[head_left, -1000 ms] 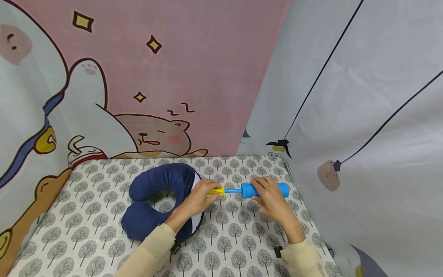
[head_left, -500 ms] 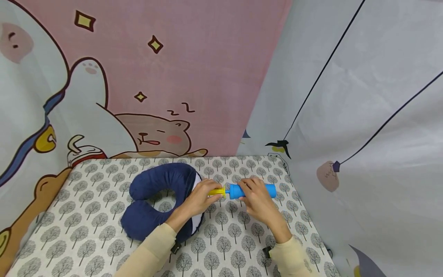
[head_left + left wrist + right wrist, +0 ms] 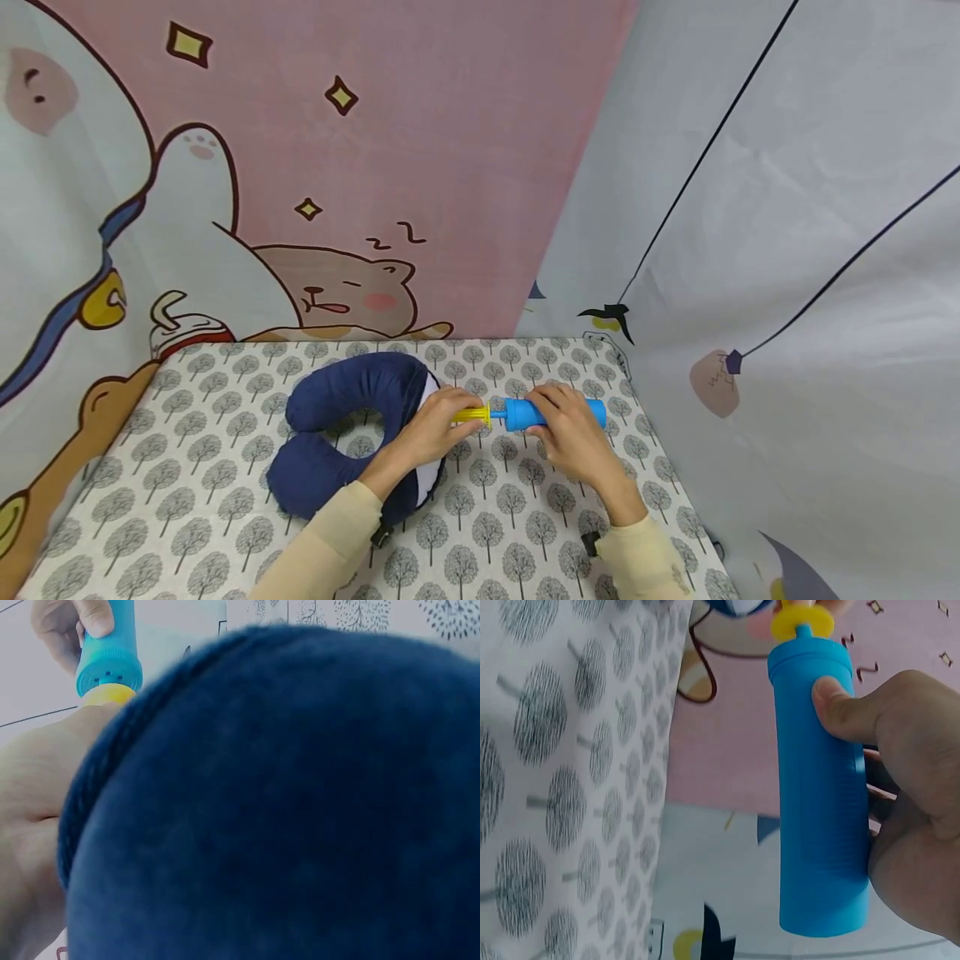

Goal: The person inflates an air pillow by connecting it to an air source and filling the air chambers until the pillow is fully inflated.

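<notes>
A blue hand pump (image 3: pixel 517 414) lies crosswise between the hands in the head view. My right hand (image 3: pixel 570 425) grips its blue barrel (image 3: pixel 821 802), thumb along one side and fingers round the other. A short blue rod (image 3: pixel 498 414) shows between the barrel and a yellow flanged end piece (image 3: pixel 474 414). Fingers and thumb of my left hand (image 3: pixel 431 429) pinch that yellow piece; its far end is hidden in the hand. Under the left wrist lies a navy U-shaped neck pillow (image 3: pixel 341 483), which fills most of the left wrist view.
The pillow rests on a tabletop covered in white tree-print cloth (image 3: pixel 487 533). A black buckle (image 3: pixel 381 536) hangs at its lower edge. A pink cartoon backdrop (image 3: pixel 465 167) stands behind, and a grey-white hanging (image 3: pixel 750 250) runs along the right side.
My right hand slid the barrel left toward the yellow piece, shortening the exposed rod, then drew it slightly back right. My left hand has stayed in place.
</notes>
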`<state>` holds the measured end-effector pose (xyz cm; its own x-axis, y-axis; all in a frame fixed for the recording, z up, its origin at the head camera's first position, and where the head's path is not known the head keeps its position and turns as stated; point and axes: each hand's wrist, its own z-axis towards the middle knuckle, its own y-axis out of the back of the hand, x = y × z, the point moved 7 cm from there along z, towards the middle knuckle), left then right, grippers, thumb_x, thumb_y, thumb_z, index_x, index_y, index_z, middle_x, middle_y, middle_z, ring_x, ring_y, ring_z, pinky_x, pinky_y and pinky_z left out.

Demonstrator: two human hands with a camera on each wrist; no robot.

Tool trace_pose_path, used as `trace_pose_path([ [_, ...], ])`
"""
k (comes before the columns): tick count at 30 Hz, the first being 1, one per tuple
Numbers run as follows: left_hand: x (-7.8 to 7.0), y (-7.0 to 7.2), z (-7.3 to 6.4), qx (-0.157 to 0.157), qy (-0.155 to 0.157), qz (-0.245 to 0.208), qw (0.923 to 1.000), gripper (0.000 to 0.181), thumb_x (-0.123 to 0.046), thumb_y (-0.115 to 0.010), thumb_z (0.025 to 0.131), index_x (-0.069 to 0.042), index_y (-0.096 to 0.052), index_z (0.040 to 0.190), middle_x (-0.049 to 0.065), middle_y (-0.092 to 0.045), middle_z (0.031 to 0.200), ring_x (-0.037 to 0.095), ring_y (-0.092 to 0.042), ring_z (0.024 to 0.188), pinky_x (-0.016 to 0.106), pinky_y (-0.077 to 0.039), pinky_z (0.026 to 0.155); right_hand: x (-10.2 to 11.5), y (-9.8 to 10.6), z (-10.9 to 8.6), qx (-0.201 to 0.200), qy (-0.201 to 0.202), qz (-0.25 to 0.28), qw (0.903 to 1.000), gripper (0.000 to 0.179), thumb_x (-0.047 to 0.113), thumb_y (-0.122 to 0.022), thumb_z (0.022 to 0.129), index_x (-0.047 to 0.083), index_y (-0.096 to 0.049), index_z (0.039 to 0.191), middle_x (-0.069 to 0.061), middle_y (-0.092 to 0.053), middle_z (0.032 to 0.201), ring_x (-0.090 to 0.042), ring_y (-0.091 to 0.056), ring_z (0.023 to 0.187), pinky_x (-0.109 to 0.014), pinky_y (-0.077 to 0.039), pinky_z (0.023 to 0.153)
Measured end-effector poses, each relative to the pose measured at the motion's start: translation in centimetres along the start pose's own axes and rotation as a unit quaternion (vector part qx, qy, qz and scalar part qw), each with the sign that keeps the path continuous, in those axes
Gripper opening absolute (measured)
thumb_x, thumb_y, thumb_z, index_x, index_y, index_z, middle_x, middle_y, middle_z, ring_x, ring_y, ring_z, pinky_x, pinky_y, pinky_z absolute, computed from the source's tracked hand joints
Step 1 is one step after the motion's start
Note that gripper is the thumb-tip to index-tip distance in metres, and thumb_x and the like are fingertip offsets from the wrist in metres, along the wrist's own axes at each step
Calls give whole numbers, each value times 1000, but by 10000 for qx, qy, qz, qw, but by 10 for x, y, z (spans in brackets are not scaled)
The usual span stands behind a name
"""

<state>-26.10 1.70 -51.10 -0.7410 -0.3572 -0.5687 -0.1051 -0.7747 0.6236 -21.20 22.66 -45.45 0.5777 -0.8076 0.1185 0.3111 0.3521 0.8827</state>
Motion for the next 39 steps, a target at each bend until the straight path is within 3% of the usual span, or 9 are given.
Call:
trace_pose_path([
  [6,-14,7,2,35,-75,-40,10000,14,-23,-80,107,-11,-83,113,4,-81,105,16,-67,94,31,-58,82,-25,11,-16,110,-177,105,9997,50,13,-94,91,2,-75,136,-17,-76,136,-41,-70,126,-63,-57,109],
  [17,3,-5,-1,-11,60,76,10000,11,-22,-83,104,-15,-83,112,-1,-83,105,15,-70,96,33,-60,85,-57,34,-37,-41,-313,249,9992,51,4,-91,90,-1,-75,137,-22,-75,138,-46,-66,128,-70,-51,110],
  [22,-6,0,1,36,98,23,9999,13,-21,-82,104,-12,-83,113,4,-83,107,20,-71,97,36,-61,87,-67,41,-42,30,-423,245,9988,53,2,-90,90,-3,-73,140,-23,-74,141,-46,-65,130,-69,-51,112],
  [25,-10,3,2,136,284,-2,9995,13,-19,-83,104,-11,-84,113,5,-84,109,23,-72,100,40,-62,89,-72,43,-46,49,-487,229,9985,55,0,-90,90,-3,-73,141,-23,-74,141,-47,-65,131,-69,-50,113],
  [29,-10,2,1,116,229,-18,9997,12,-18,-83,104,-12,-83,114,4,-83,108,20,-71,98,37,-61,88,-70,46,-47,20,-467,213,9987,55,0,-91,89,-2,-73,142,-22,-75,141,-45,-65,129,-68,-51,111],
  [34,-15,3,0,-20,-114,-113,9999,13,-18,-82,105,-10,-82,115,4,-81,106,18,-69,93,35,-58,82,-57,44,-41,-137,-197,123,9996,52,0,-92,87,-3,-75,136,-21,-78,135,-43,-67,124,-66,-54,105],
  [39,-11,0,2,-82,-18,-133,9999,13,-20,-82,105,-12,-83,115,4,-82,106,18,-69,95,35,-58,85,-47,38,-33,-308,-8,69,9995,52,-2,-94,83,-5,-76,132,-22,-79,129,-44,-68,121,-66,-55,106],
])
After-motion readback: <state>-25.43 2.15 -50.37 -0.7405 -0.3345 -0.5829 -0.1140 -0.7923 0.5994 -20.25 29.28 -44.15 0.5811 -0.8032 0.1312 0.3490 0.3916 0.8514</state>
